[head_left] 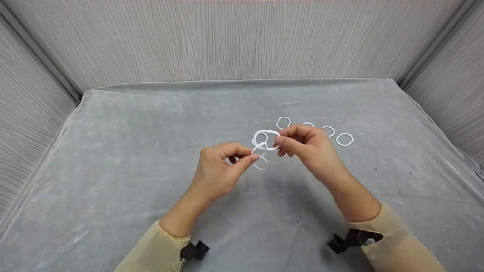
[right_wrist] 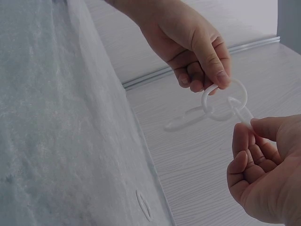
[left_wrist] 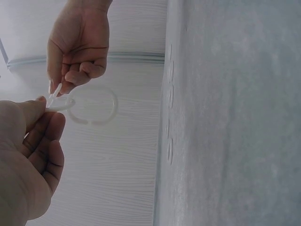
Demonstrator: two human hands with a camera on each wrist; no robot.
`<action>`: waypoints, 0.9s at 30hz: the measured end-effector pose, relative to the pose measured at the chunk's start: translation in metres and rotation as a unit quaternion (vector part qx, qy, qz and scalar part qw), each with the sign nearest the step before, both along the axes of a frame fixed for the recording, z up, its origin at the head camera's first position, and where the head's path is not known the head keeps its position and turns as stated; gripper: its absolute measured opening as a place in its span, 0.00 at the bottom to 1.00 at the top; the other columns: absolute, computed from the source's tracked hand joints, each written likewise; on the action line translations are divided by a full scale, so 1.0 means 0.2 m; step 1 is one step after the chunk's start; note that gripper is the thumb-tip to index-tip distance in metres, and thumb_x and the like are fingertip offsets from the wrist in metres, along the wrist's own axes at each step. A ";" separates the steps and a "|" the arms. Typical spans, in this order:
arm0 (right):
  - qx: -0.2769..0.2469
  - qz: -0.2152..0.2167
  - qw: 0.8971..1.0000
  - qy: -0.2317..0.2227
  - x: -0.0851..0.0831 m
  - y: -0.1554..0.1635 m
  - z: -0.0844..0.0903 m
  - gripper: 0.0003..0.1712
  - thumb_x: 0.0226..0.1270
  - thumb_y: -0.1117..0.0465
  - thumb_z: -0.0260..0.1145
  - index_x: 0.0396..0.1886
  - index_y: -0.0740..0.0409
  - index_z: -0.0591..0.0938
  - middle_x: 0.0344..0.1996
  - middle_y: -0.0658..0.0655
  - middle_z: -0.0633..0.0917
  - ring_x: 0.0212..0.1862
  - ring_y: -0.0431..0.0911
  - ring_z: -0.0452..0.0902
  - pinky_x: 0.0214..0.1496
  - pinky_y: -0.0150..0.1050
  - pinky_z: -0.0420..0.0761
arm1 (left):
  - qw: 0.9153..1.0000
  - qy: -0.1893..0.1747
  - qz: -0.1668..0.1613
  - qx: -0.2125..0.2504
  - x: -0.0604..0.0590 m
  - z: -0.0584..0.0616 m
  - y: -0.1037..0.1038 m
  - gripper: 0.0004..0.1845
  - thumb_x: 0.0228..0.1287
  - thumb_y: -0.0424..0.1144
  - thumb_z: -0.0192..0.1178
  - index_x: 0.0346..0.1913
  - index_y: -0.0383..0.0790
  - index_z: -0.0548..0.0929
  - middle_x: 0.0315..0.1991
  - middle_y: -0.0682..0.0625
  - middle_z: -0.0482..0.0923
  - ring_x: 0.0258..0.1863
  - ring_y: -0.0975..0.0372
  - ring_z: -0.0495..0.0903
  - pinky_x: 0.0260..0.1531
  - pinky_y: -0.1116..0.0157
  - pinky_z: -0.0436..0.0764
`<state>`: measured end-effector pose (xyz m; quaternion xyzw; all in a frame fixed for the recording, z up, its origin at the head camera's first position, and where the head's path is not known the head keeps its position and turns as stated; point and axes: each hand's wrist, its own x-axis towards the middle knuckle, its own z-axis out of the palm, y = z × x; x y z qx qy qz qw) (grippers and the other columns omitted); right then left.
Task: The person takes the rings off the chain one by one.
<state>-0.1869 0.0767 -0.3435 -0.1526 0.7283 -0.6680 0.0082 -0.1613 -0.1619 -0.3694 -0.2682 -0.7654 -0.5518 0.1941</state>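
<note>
Both hands hold a short chain of white plastic rings [head_left: 262, 145] in the air above a grey cloth [head_left: 124, 162]. My left hand [head_left: 249, 156] pinches one ring between thumb and forefinger, and another linked ring [head_left: 261, 164] dangles below it. Just to the right, my right hand [head_left: 280, 140] pinches the upper ring [head_left: 269, 133] at its edge. In the right wrist view the left hand [right_wrist: 214, 80] grips the linked rings [right_wrist: 225, 101] from above while the right hand's fingertips [right_wrist: 247, 129] hold a ring from below. The left wrist view shows a blurred ring [left_wrist: 96, 106] between the two hands.
Several loose white rings lie in a row on the cloth behind the right hand, among them one at the far left [head_left: 283, 122] and one at the far right [head_left: 344, 139]. Pale wood-grain walls [head_left: 242, 37] close in the back and both sides.
</note>
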 end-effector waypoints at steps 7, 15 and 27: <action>0.000 -0.004 1.000 -0.005 0.00 0.00 0.00 0.03 0.71 0.69 0.72 0.40 0.66 0.88 0.34 0.63 0.89 0.32 0.51 0.86 0.39 0.38 0.82 | 1.000 0.005 -0.001 0.000 0.00 0.00 0.00 0.04 0.64 0.36 0.78 0.34 0.41 0.92 0.29 0.60 0.86 0.27 0.64 0.81 0.32 0.67 0.82; -0.003 -0.004 1.000 -0.009 0.00 0.01 0.00 0.05 0.71 0.68 0.73 0.42 0.67 0.88 0.34 0.62 0.88 0.32 0.53 0.86 0.40 0.39 0.82 | 1.000 -0.002 -0.002 -0.005 0.00 0.00 0.00 0.04 0.64 0.36 0.78 0.34 0.42 0.92 0.29 0.61 0.86 0.27 0.64 0.80 0.32 0.66 0.83; -0.002 -0.011 1.000 -0.006 0.00 0.00 0.00 0.05 0.71 0.69 0.73 0.42 0.67 0.88 0.36 0.71 0.87 0.32 0.51 0.86 0.38 0.38 0.82 | 1.000 -0.001 -0.007 -0.006 0.00 0.00 0.00 0.03 0.64 0.36 0.78 0.34 0.42 0.92 0.29 0.60 0.86 0.27 0.64 0.81 0.32 0.66 0.83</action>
